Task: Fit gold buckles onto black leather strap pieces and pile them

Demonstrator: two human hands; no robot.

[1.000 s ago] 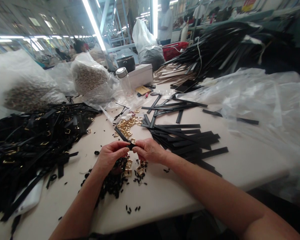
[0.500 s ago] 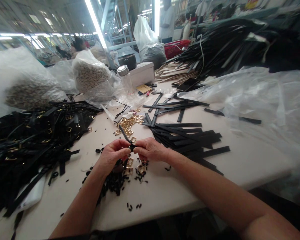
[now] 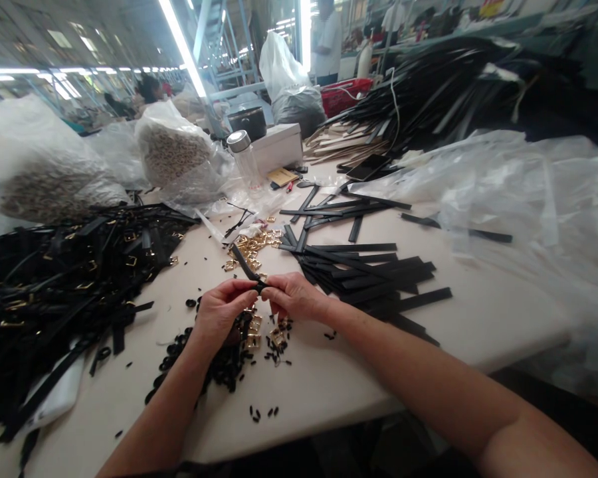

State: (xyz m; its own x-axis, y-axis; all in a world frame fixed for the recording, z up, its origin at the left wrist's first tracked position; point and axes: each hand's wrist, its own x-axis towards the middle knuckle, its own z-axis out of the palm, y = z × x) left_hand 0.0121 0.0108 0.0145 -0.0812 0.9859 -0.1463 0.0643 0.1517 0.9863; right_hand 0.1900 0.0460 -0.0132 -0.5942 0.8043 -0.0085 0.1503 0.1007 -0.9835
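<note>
My left hand (image 3: 228,304) and my right hand (image 3: 294,295) meet over the table, fingertips pinched on one black strap (image 3: 242,261). Its free end sticks up and away from me; the part between my fingers is mostly hidden. Just beyond the hands lies a heap of gold buckles (image 3: 252,249). Below them are more gold buckles (image 3: 254,325) and a pile of small black pieces (image 3: 226,372), partly covered by my left forearm. Flat black straps (image 3: 363,265) lie in a loose stack to the right of my right hand.
A large tangle of black straps with gold buckles (image 3: 80,272) covers the left side. Clear plastic sheeting (image 3: 538,192) spreads over the right. Toward the back stand a glass bottle (image 3: 244,159), a white box (image 3: 278,147), a phone (image 3: 369,167) and filled plastic bags (image 3: 172,143).
The strap's free end shows longer and tilts further left, while both hands keep pinching it. The whole view has shifted slightly, so the table's things appear a little further left.
</note>
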